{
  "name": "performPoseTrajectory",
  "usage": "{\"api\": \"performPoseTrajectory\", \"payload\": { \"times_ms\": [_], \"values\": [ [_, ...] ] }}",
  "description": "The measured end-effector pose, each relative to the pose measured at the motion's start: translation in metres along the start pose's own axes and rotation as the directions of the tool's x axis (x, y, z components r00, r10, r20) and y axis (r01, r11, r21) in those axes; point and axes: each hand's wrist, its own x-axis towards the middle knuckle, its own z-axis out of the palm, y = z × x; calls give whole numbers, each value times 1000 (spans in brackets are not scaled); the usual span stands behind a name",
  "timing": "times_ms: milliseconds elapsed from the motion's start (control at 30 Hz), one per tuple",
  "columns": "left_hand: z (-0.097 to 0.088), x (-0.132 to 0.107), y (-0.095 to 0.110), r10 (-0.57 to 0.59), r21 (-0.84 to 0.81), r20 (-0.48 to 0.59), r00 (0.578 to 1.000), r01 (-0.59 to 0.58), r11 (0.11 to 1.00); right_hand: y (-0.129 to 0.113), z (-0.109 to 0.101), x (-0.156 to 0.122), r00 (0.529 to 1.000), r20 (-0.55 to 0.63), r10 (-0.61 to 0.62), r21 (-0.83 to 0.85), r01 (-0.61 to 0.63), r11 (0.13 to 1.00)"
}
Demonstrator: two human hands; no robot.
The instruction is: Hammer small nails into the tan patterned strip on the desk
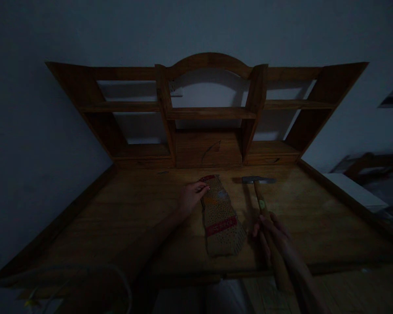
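A torn piece of brown cardboard with red printed bands lies flat on the wooden desk. Many small dark dots cover it, and some orange and grey patches show near its upper half. My left hand is at the cardboard's upper left edge, thumb and fingers pinched together. A tiny bright speck shows at the fingertips, too small to name. To the right of the cardboard, my right hand is closed around the wooden handle of a hammer. The metal hammer head is over the desk, right of the cardboard's top.
A wooden shelf unit with open compartments and low drawers stands along the desk's back. Raised wooden edges border the desk's left and right sides. A white surface and a wooden chair-like frame are beyond the right edge. The room is dim.
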Motion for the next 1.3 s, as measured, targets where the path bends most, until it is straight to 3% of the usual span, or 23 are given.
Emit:
{"api": "performPoseTrajectory", "payload": {
  "times_ms": [267, 567, 800, 1000, 1300],
  "values": [
    [2, 0, -9, 21, -29, -6, 1000, -21, 999, -1, -1, -1, 1000, 0, 1, 18, -1, 1000],
    [0, -2, 0, 7, -6, -3, 1000, -7, 1000, 3, -1, -1, 997, -71, 4, 7, -4, 1000],
    [-3, -2, 5, 12, -12, 17, 1000, -12, 1000, -4, 15, -8, 991, -98, -85, -110, 74, 991],
    [-4, 1, 1, -48, -133, -65, 997, 39, 990, -7, 26, -13, 987, -135, -90, -148, 70, 987],
    [-4, 2, -6, -12, -120, -17, 1000, 10, 993, -5, 17, -13, 986, -147, -76, -133, 57, 990]
  ]
}}
